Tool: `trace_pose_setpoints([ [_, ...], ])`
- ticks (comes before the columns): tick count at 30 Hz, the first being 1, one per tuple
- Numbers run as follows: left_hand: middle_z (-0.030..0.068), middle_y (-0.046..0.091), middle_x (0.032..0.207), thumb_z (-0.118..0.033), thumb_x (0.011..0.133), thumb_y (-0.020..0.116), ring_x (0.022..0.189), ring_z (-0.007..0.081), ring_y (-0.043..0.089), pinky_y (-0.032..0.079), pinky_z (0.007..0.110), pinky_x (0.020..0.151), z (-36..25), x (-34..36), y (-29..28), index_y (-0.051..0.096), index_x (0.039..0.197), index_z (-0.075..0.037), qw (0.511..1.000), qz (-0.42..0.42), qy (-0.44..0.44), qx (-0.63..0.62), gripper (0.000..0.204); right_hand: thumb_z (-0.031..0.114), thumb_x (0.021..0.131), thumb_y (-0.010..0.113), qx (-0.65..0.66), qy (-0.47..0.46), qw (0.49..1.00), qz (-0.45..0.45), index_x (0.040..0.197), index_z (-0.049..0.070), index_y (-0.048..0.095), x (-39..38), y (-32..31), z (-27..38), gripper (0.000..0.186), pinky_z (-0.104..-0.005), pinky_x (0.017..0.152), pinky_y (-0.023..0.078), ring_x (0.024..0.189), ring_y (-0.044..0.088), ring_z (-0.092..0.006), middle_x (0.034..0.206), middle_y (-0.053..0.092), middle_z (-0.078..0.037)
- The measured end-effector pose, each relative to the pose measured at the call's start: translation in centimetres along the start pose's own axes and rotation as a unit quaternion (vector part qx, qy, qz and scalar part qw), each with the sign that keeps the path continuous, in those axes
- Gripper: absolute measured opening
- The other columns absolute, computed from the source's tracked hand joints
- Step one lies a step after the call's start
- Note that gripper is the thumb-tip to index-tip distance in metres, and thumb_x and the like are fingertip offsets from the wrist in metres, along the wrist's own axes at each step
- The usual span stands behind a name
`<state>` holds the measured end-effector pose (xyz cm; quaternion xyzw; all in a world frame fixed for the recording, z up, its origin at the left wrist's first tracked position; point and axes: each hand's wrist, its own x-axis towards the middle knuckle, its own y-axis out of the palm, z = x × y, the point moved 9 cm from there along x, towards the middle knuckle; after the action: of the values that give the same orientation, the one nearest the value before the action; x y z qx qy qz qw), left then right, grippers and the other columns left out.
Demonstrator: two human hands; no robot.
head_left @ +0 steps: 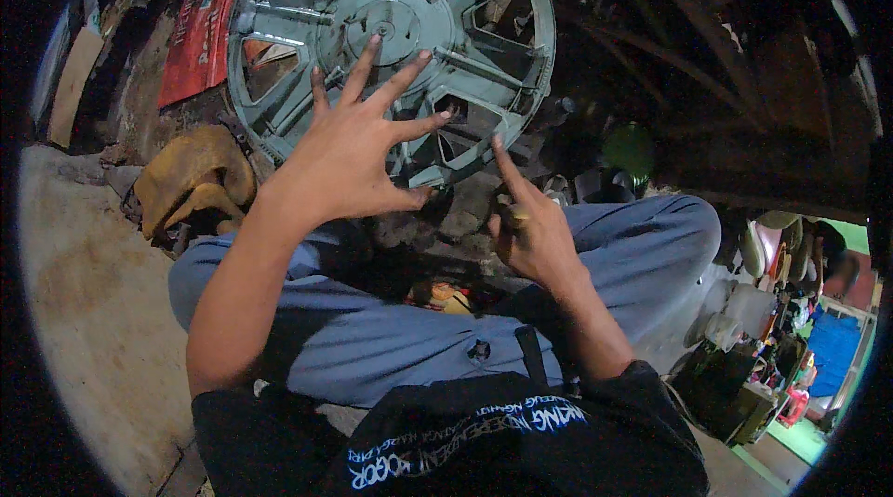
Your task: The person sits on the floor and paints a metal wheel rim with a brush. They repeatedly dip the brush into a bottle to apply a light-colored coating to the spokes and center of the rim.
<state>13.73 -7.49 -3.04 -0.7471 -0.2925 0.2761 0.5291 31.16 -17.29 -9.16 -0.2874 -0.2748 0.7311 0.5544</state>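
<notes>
Far ahead of you, the largest thing in view is a grey-green wheel cover (391,22), a round plastic disc with spokes and open slots, standing tilted against the dark clutter behind it, its lower edge just beyond your knees. Nearer, your legs in blue trousers (391,329) fill the middle, knees spread left and right, and the black shirt (465,441) with pale lettering sits at the near edge. The concrete floor (84,311) runs down the left side. A red banner (200,22) hangs at the far left behind the cover, partly hidden by it. Just left of your left knee lies a crumpled tan cloth (191,176). Your left hand (358,148) is raised in front of the cover's lower half, wide open with all five fingers fanned apart, the back of the hand toward you; it grips nothing, and you cannot tell whether the fingertips touch the plastic or hover before it. Your right hand (530,227) is lower and to the right, near the cover's lower right rim: the forefinger points straight up toward the rim while the other fingers are curled in loosely, and it holds nothing that can be made out. At the far right, small and blurred, stand shelves with assorted goods and a blue cloth (833,348).
</notes>
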Motion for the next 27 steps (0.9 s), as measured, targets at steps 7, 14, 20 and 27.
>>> trace_pose_setpoints([
  [7,0.0039,0.017,0.175,-0.049,0.067,0.087,0.159,0.0473,0.002,0.003,0.081,0.117,-0.1,0.2,0.0,0.065,0.143,-0.034,1.000,-0.006,-0.014,0.004,0.080,0.002,0.081,0.070,-0.049,-0.008,0.999,0.008,0.163,0.034,0.033,0.6,1.3,0.4,0.096,-0.0471,0.079,0.059,0.090,0.070,-0.0418,0.111,0.066,-0.021],
  [14,0.0030,0.017,0.175,-0.047,0.067,0.087,0.159,0.0472,0.002,0.002,0.081,0.118,0.0,0.0,0.1,0.065,0.143,-0.035,1.000,-0.004,-0.002,0.002,0.080,-0.001,0.084,0.066,0.030,0.025,0.994,-0.106,0.164,0.021,0.034,0.4,-0.5,-1.1,0.089,-0.0427,0.086,0.056,0.091,0.070,-0.0400,0.109,0.069,-0.022],
  [20,0.0022,0.018,0.175,-0.046,0.065,0.088,0.159,0.0482,0.003,0.004,0.082,0.117,0.0,0.2,0.2,0.065,0.142,-0.037,1.000,0.001,-0.009,0.006,0.081,0.003,0.082,0.070,0.019,-0.007,0.996,-0.090,0.163,0.039,0.032,0.3,-0.3,0.0,0.096,-0.0487,0.079,0.058,0.090,0.068,-0.0433,0.110,0.064,-0.020],
  [27,0.0030,0.020,0.175,-0.045,0.065,0.087,0.159,0.0490,0.004,0.005,0.082,0.117,-0.3,0.2,-0.1,0.065,0.142,-0.036,1.000,-0.003,-0.011,0.004,0.080,-0.001,0.075,0.072,0.012,0.005,0.994,-0.110,0.160,0.035,0.041,0.5,0.5,-1.6,0.098,-0.0456,0.077,0.055,0.082,0.062,-0.0416,0.096,0.062,-0.018],
])
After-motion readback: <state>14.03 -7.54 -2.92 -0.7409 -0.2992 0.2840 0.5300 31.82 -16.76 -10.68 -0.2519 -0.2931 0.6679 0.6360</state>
